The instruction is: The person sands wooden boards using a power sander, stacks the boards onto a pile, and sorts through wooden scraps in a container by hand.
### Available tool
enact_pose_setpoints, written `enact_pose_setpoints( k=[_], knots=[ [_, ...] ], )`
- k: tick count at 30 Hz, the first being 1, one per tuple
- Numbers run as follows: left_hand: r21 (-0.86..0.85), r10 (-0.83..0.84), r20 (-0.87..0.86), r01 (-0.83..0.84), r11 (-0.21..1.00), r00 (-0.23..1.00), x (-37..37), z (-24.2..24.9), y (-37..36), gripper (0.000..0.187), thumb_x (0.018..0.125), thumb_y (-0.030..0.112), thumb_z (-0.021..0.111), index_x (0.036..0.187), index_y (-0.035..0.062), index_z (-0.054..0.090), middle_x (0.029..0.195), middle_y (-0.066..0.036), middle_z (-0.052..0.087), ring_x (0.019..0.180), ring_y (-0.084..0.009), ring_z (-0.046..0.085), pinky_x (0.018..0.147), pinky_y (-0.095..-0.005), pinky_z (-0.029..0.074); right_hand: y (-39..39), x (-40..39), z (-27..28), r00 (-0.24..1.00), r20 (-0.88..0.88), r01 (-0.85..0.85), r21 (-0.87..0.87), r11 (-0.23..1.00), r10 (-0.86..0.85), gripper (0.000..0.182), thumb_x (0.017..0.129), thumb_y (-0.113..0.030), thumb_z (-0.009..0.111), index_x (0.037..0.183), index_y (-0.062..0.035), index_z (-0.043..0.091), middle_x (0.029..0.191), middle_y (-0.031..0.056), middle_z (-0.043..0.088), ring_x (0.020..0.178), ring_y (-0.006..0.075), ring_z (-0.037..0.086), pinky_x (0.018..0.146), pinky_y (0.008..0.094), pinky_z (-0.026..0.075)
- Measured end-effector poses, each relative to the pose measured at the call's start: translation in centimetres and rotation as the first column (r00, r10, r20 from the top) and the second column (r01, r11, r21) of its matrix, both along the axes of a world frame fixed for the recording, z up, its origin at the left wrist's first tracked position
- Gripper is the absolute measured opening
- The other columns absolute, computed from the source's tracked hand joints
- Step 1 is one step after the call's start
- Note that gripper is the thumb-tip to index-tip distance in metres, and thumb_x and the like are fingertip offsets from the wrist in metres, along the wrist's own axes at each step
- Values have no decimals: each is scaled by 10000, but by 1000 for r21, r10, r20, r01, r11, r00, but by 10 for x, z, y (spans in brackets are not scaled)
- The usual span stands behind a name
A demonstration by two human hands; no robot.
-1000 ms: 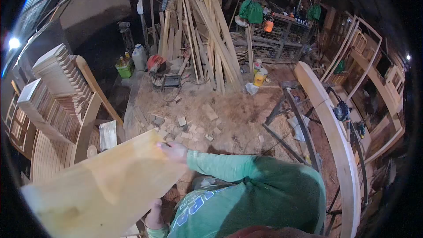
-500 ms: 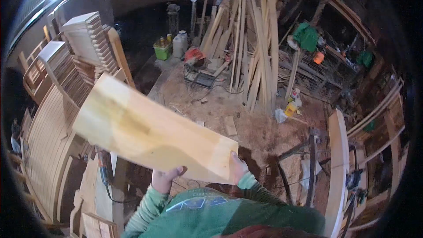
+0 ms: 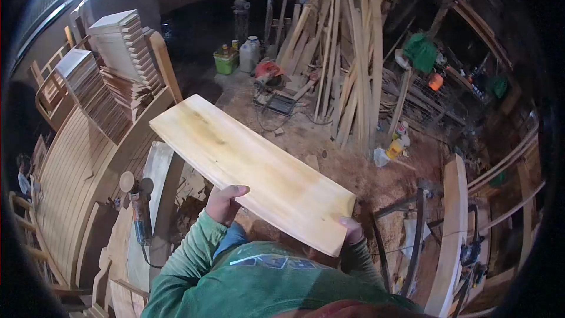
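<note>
A wide, pale wooden board (image 3: 253,165) with a darker streak near its far end is held up in front of my body. My left hand (image 3: 225,203) grips its near long edge, thumb lying on the upper face and fingers hidden underneath. At the right end, my right hand (image 3: 351,229) is closed round the corner, its thumb on top. The board slants from far left to near right. To the left, below the board's far end, a corded power tool (image 3: 139,212) with a round head rests by a plank.
Stacked wooden slats (image 3: 120,41) stand on a slatted wooden panel (image 3: 73,171) at left. Long timber strips (image 3: 359,53) lean at the back. A green container (image 3: 223,63), white jug (image 3: 248,56) and yellow bottle (image 3: 395,148) are on the dusty floor. A curved board (image 3: 450,229) stands at right.
The board has moved right and tilted flatter, its far end drawing away from the slatted panel. Both hands have kept hold of it. The power tool now shows more fully.
</note>
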State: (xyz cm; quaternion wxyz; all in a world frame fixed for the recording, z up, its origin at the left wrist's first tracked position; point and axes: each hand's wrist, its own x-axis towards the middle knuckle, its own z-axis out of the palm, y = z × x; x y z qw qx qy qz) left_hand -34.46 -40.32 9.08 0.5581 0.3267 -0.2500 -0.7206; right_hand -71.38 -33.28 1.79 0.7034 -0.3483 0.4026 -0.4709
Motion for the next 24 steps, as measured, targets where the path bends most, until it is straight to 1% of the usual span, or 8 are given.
enact_pose_setpoints(
  k=[2,7,12,14,16,17,20,24],
  knots=[
    [-11,4,-27,-4,1000,1000,9,1,-11,645,771,92,703,1370,-36,500,1257,-171,639,1174,-319,624,1034,-466,495,-13,12,20,949,316,-13,103,995,-20,721,783,-266,705,1407,24,489,1330,188,603,1207,338,598,1075,448,469],
    [-81,65,-47,-69,994,997,40,22,-45,530,814,105,711,1301,-45,566,1173,-157,678,1125,-285,648,1018,-428,495,-55,39,44,996,41,73,11,997,-74,742,763,-298,729,1396,16,498,1314,183,605,1190,320,599,1033,448,493],
    [-210,191,-42,-195,958,981,104,47,-94,484,842,134,695,1281,-37,586,1162,-124,684,1108,-219,644,992,-390,496,-139,121,71,973,231,37,-158,987,1,560,896,-323,655,1296,56,554,1205,180,652,1048,289,658,917,422,546],
    [-312,190,-54,-197,929,980,142,53,-120,538,834,162,690,1312,-36,542,1169,-111,667,1010,-179,630,910,-336,508,-195,146,81,986,-134,40,-399,916,-101,478,926,-302,604,1236,61,587,1163,177,671,1001,286,672,878,414,560],
    [-437,230,-117,-258,861,966,169,66,-141,661,811,183,693,1385,-34,448,1198,-123,620,870,-142,575,828,-298,509,-235,205,109,985,-4,159,-370,915,-173,414,948,-278,527,1145,66,646,1082,169,708,937,284,692,832,394,576],
    [-462,279,-168,-325,825,946,178,91,-142,712,799,184,694,1412,-34,406,1207,-136,594,794,-122,540,794,-289,510,-269,216,107,963,-246,-30,-512,859,-112,465,954,-297,502,1221,67,609,1140,186,684,987,301,686,867,419,568],
    [-487,436,-27,-393,780,899,212,132,-141,898,782,144,629,1550,-24,196,1419,-244,466,1200,-340,605,935,-382,569,-332,305,128,939,217,-206,-269,941,268,585,925,-314,491,1345,91,534,1334,243,602,1227,356,593,1088,461,464],
    [-591,657,61,-503,631,752,273,156,-158,969,808,167,646,1577,-40,94,1506,-265,398,1251,-365,584,948,-416,578,-351,459,222,801,426,-382,-178,907,421,632,847,-197,651,1387,73,464,1296,208,611,1186,301,616,1087,424,462]
  ],
)
